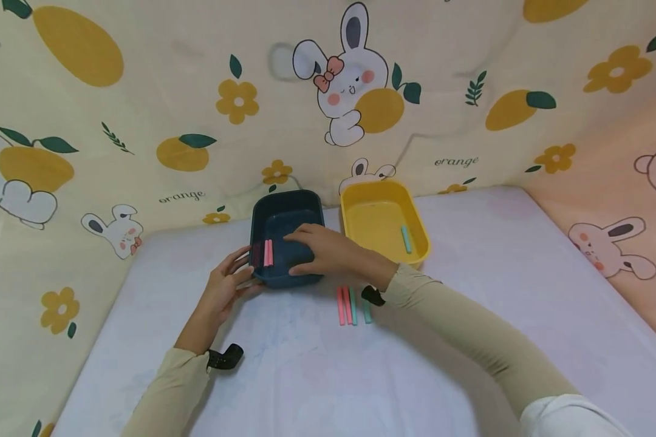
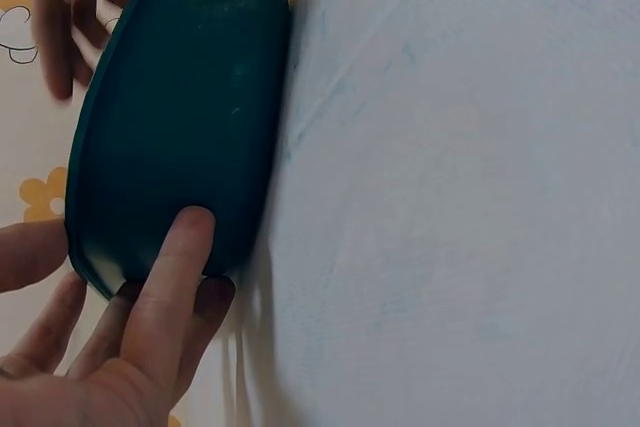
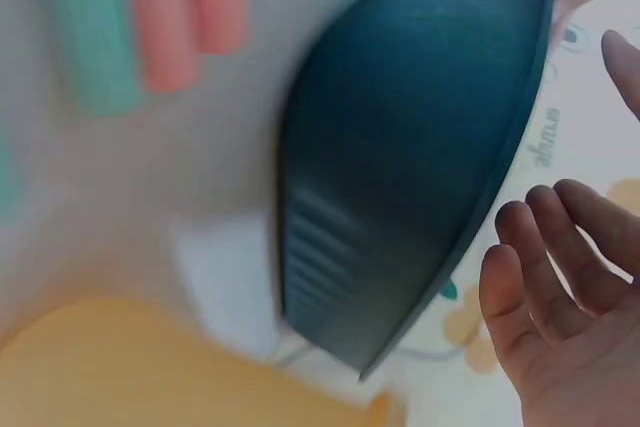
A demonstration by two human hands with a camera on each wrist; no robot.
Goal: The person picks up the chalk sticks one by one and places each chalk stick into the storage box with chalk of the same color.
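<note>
Left grip (image 1: 224, 290) holds dark tray's (image 1: 290, 281) edge, right grip (image 1: 328, 250) clear above.

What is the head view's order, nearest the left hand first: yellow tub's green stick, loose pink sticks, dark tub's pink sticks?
1. Pink sticks, inside dark tub, left.
2. Loose pink sticks, on table, centre.
3. Green stick, inside yellow tub, right.

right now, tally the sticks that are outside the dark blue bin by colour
Pink sticks: 2, both on the table
Green sticks: 3, two on the table and one in the yellow bin
Total: 5
</note>
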